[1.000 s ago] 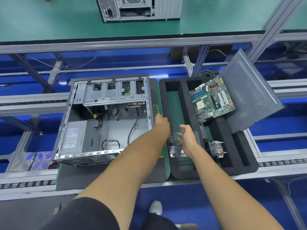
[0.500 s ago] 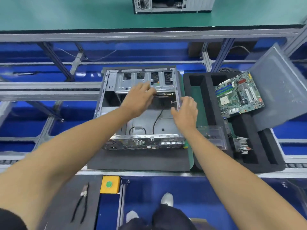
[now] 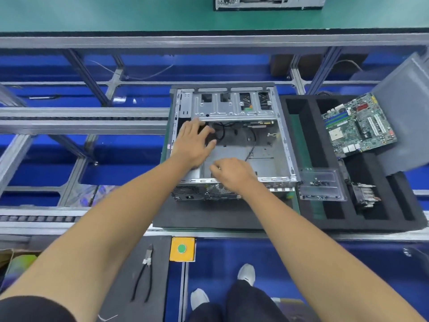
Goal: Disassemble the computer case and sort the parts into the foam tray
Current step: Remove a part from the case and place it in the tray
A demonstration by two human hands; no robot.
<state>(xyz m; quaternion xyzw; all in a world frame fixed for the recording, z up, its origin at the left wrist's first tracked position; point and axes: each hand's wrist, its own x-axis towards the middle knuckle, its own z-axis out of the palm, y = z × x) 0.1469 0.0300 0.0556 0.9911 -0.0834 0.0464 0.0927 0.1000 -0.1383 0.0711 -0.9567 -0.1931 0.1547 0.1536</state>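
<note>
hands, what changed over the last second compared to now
Both hands left the foam tray and went into the open computer case: left hand reaches the black cables under the drive cage, right hand curls near the rear edge, its grip unclear. Motherboard, heatsink and clear plastic box stayed put.

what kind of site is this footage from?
Most likely an electronics disassembly or assembly line in a factory. An opened grey metal computer case sits by a black foam sorting tray that holds a green motherboard, on aluminium-framed conveyor rails, with a green-topped workbench behind.
</note>
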